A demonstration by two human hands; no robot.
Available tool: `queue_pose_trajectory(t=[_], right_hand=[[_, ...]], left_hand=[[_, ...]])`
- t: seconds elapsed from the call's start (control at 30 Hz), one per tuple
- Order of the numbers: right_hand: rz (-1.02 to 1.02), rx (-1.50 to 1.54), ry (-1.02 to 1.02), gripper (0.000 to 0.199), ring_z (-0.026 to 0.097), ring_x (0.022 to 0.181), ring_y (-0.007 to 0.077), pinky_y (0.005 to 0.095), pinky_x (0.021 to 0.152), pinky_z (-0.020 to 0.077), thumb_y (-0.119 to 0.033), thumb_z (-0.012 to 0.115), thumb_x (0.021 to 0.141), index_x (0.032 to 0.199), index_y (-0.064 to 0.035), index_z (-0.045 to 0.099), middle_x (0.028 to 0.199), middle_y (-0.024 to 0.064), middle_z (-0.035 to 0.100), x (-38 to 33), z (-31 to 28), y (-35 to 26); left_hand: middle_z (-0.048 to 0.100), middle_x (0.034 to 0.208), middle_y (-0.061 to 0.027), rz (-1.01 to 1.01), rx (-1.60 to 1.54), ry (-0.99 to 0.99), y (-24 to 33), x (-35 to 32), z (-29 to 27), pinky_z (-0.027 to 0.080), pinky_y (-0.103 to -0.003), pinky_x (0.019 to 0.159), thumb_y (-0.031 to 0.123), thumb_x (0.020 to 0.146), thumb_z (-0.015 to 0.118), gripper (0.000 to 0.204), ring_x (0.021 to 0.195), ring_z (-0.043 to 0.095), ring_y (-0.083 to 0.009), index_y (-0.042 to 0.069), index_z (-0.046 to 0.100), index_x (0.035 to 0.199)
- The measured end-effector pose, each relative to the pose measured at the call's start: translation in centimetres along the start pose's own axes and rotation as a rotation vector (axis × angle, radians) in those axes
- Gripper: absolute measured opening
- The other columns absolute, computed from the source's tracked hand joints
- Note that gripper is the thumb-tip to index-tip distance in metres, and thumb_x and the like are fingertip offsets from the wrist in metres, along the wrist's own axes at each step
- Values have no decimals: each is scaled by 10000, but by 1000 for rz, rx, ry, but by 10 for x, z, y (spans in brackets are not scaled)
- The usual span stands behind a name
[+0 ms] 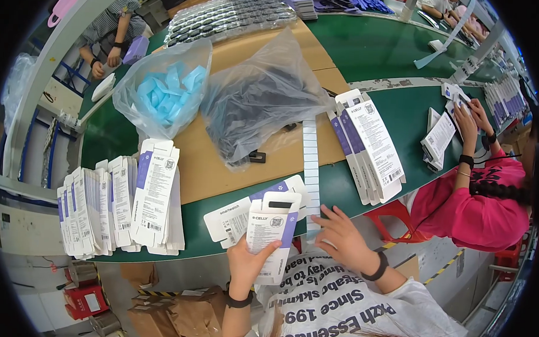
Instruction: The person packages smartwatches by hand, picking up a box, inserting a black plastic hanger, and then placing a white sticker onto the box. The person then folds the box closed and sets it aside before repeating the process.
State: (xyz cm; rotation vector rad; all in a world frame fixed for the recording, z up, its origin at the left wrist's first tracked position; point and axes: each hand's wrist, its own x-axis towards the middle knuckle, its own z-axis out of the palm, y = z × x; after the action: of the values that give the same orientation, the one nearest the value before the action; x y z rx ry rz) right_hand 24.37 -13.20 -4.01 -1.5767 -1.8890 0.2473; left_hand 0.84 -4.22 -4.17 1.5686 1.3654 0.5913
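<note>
My left hand (251, 264) is closed around a flat, folded white and purple carton (270, 228), its hang-hole end pointing away from me. Beneath it, a second flat carton (228, 220) lies at the table edge. My right hand (345, 242) has its fingers spread beside the lower end of a long strip of pale labels (312, 161). Its fingertips are close to the strip; whether they touch it I cannot tell. The strip runs down from a clear plastic bag (257, 88) with dark contents and hangs over the table edge.
Flat cartons stand in a row (111, 204) at left and a stack (371, 145) at right. A bag of blue strips (168, 93) sits on the cardboard (204, 178). Wrapped dark items (230, 18) lie beyond. A co-worker in pink (464, 205) handles cartons at right; another person sits far left.
</note>
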Motion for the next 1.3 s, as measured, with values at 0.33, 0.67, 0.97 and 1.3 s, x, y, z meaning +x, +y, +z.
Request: queue_pose_trajectory(t=[0.33, 0.67, 0.97, 1.3], right_hand=[[-95, -217, -128, 189, 566, 786, 227, 336, 651, 493, -135, 736, 761, 832, -92, 566, 788, 40, 545, 84, -53, -23], [-60, -259, -220, 244, 588, 837, 249, 340, 682, 505, -126, 751, 740, 877, -65, 559, 805, 53, 572, 89, -44, -26], [195, 205, -240, 266, 636, 836, 308, 374, 709, 513, -128, 798, 758, 929, -13, 631, 846, 120, 640, 83, -61, -12], [452, 237, 207, 331, 592, 1172, 239, 351, 1020, 438, -72, 542, 968, 1288, 8, 572, 1256, 149, 631, 47, -126, 44]], left_hand=[[676, 652, -157, 339, 301, -25, 8, -8, 6, 520, -344, 498, 492, 753, 825, 558, 536, 670, -309, -32, 676, 874], [583, 499, -106, 544, 346, 48, 12, -10, 4, 465, -338, 413, 482, 764, 825, 524, 412, 597, -260, 21, 582, 705], [558, 483, -85, 647, 391, 33, 21, -8, 1, 441, -320, 403, 489, 743, 836, 529, 390, 562, -239, 27, 583, 694], [694, 992, -210, 308, -213, -316, 67, 17, 62, 540, -344, 716, 274, 973, 624, 501, 813, 705, -267, -74, 455, 1291]])
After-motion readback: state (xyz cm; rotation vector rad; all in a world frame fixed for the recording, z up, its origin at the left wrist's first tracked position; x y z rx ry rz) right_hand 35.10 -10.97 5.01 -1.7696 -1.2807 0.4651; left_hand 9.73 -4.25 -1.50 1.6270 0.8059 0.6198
